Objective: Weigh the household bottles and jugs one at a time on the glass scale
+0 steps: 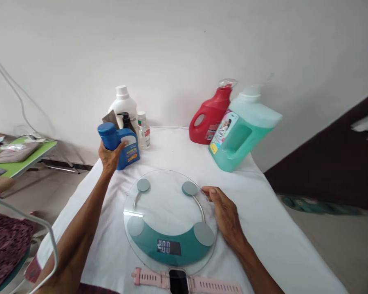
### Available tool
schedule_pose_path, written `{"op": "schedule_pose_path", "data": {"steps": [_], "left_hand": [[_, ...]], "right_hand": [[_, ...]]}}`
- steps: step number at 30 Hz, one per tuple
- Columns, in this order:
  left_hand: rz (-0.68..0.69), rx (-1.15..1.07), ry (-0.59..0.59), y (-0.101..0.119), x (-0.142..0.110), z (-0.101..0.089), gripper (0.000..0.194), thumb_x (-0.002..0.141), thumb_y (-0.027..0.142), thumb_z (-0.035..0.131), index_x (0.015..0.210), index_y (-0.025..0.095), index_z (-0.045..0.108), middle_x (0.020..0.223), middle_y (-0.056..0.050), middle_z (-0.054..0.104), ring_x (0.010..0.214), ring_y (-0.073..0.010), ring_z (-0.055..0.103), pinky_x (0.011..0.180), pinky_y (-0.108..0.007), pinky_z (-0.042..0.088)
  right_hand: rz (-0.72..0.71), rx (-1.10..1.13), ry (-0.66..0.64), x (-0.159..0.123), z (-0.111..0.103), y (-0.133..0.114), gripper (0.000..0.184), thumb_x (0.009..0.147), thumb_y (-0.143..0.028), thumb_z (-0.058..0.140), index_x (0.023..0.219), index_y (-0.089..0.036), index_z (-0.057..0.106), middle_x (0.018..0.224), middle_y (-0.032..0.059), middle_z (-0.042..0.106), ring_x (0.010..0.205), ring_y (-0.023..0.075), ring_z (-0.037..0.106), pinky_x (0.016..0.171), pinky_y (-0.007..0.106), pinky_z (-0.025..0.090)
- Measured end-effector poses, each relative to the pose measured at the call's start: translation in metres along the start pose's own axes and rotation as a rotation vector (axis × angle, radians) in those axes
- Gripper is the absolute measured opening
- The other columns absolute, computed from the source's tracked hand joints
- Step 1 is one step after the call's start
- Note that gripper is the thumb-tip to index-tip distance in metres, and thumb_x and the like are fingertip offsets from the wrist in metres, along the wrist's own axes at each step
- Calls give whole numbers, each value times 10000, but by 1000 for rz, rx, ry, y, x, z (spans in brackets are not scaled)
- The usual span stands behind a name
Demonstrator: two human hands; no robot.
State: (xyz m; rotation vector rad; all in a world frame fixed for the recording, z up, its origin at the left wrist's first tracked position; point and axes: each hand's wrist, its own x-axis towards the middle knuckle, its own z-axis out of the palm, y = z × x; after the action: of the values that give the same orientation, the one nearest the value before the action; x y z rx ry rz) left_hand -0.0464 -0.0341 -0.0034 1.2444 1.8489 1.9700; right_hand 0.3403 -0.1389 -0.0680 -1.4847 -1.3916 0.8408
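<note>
My left hand (110, 157) is closed around a blue bottle (129, 153) with a blue cap, at the left side of the cloth-covered table. My right hand (227, 212) lies by the right edge of a round glass weighing scale (168, 250), its fingers loosely stretched out and holding nothing; whether they touch the glass is hard to tell. The scale's display reads 0.0. Just in front of it lies a smartwatch (178, 280) with a pink strap.
Behind the blue bottle stand a white jug (122, 102), a dark pump bottle (127, 121) and a small clear bottle (144, 132). Toward the back right are a red detergent jug (209, 116) and a green liquid jug (233, 143). Another person's clothing (7, 249) shows at left.
</note>
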Motion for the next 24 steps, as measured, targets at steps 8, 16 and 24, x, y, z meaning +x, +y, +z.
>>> {"op": "schedule_pose_path", "data": {"steps": [8, 16, 24], "left_hand": [[108, 280, 14, -8, -20, -13, 904, 666, 599, 916, 1343, 165, 503, 1442, -218, 509, 1377, -402, 545, 1207, -576, 470], [54, 274, -126, -3, -103, -48, 822, 895, 643, 693, 1515, 195, 391, 1530, -230, 446, 1317, -408, 603, 1093, -624, 534], [-128, 192, -365, -8, -127, -39, 617, 965, 661, 567, 1374, 202, 515, 1314, -159, 666, 1057, -283, 705, 860, -457, 610]], "right_hand": [[50, 41, -15, -7, -3, -13, 708, 947, -862, 399, 1019, -239, 729, 1092, 101, 776, 1031, 296, 700, 961, 458, 538], [-161, 18, 517, 53, -49, -31, 674, 778, -713, 781, 1191, -226, 566, 1344, 153, 637, 1242, 296, 624, 1005, 471, 555], [-44, 177, 546, 168, -57, -41, 277, 698, -310, 850, 734, -220, 590, 666, -16, 628, 668, 160, 584, 708, 333, 535]]}}
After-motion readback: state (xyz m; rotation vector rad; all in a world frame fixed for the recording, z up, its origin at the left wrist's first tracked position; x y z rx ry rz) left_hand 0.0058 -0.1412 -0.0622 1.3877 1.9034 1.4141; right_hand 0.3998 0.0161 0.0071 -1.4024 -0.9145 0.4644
